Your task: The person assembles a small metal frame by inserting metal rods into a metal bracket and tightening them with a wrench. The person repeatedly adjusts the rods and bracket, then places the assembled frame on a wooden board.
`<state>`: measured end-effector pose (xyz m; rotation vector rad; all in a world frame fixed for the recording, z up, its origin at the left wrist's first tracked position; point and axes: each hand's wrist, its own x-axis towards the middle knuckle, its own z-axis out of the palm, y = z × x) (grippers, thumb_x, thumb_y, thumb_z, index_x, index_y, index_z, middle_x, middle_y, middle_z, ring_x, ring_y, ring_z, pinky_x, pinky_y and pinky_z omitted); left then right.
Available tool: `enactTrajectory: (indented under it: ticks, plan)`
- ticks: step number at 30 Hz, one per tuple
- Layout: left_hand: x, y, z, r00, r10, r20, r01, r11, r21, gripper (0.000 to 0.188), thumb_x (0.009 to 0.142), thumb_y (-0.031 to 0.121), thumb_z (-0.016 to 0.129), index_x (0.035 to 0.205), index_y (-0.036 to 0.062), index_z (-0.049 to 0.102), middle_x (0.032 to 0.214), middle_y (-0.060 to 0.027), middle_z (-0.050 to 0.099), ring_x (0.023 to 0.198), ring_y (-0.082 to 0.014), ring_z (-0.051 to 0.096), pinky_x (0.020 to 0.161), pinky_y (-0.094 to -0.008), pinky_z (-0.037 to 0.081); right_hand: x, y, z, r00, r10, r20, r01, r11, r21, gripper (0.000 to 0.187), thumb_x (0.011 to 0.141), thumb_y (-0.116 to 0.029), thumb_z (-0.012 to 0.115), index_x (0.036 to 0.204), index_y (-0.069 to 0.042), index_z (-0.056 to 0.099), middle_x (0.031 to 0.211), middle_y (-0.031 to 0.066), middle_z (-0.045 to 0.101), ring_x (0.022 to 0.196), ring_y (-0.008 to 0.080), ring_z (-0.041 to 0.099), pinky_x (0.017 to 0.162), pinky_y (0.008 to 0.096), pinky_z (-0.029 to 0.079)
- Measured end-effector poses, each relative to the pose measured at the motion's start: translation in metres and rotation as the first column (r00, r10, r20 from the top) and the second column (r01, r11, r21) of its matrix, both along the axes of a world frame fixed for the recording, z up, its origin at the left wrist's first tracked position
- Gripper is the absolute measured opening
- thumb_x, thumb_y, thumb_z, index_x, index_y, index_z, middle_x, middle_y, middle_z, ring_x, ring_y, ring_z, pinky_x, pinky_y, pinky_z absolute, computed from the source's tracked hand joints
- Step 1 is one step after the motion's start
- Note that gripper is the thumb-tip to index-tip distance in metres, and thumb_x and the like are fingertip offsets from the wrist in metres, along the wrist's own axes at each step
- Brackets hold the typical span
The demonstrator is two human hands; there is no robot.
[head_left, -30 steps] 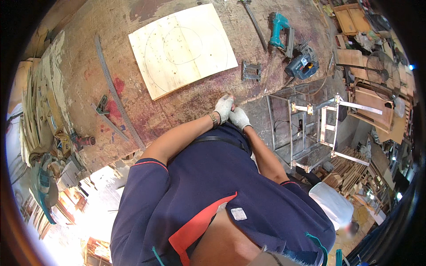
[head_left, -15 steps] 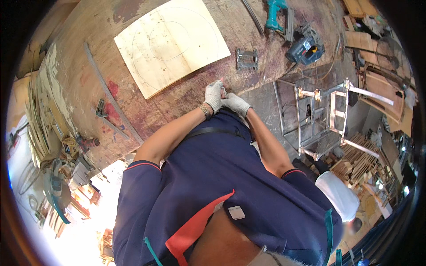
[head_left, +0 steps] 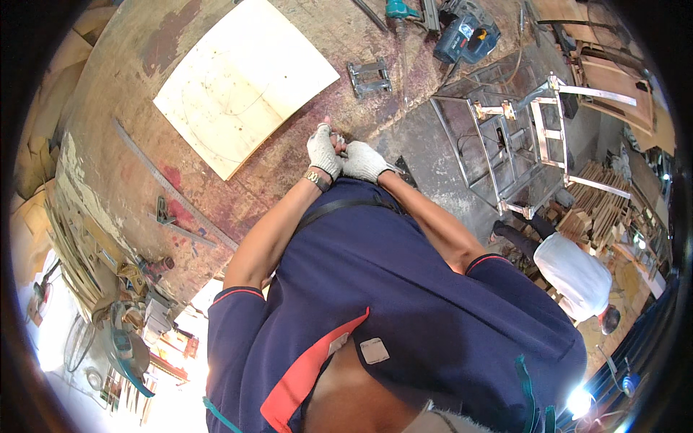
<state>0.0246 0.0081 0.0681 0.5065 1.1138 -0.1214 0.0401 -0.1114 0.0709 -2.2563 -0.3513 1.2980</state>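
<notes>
My left hand and my right hand meet in front of my waist at the near edge of the workbench. Both wear white knitted gloves with bare fingertips showing on the left. The left fingers curl inward, while one digit points up away from me. My right hand is closed against the left one; its fingertips are mostly hidden. Whether anything small lies between them cannot be made out. Beyond them rests a pale plywood sheet with faint curved pencil lines. A small metal clamp-like bracket lies to its right.
A blue jigsaw and a teal power tool lie at the far right of the bench. On the left are a long metal ruler and a square. A metal frame stands right; a person bends beyond it.
The view has shifted, so the bench and its tools appear further left and up. My hands remain together at my waist. More of the person at the right shows.
</notes>
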Motion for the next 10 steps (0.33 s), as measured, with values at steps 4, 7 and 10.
enactTrajectory:
  ticks: [4, 7, 10]
  plan:
    - [-0.001, -0.004, -0.001, 0.998, -0.055, -0.03, 0.058, 0.995, 0.081, 0.03, 0.104, 0.03, 0.061, 0.083, 0.0091, 0.056, 0.051, 0.0022, 0.031, 0.044, -0.0149, 0.029, 0.049, -0.0348, 0.037, 0.007, 0.0, 0.013, 0.995, 0.1, 0.02, -0.1, 0.995, -0.014, 0.043, 0.085, -0.044, 0.064, 0.108, -0.009, 0.074, 0.105, 0.0265, 0.072, 0.101, 0.0443, 0.069, 0.088, 0.0516, 0.055]
    - [0.0, -0.005, -0.004, 0.996, -0.055, -0.075, 0.063, 0.992, 0.109, 0.031, 0.103, 0.03, 0.063, 0.081, 0.0089, 0.056, 0.051, 0.0019, 0.031, 0.044, -0.0153, 0.029, 0.049, -0.0355, 0.037, 0.008, 0.001, 0.015, 0.991, 0.13, 0.022, -0.129, 0.991, -0.035, 0.046, 0.086, -0.047, 0.063, 0.112, -0.011, 0.073, 0.106, 0.0269, 0.072, 0.101, 0.0438, 0.069, 0.088, 0.0513, 0.056]
    - [-0.004, -0.006, -0.01, 0.999, -0.013, -0.045, 0.018, 0.994, 0.111, 0.033, 0.102, 0.03, 0.066, 0.078, 0.01, 0.055, 0.051, 0.0005, 0.038, 0.041, -0.0177, 0.036, 0.044, -0.0365, 0.039, 0.014, 0.005, 0.041, 0.988, 0.155, 0.006, -0.154, 0.987, -0.043, 0.05, 0.088, -0.05, 0.062, 0.118, -0.012, 0.073, 0.107, 0.0267, 0.072, 0.102, 0.0438, 0.069, 0.092, 0.0521, 0.054]
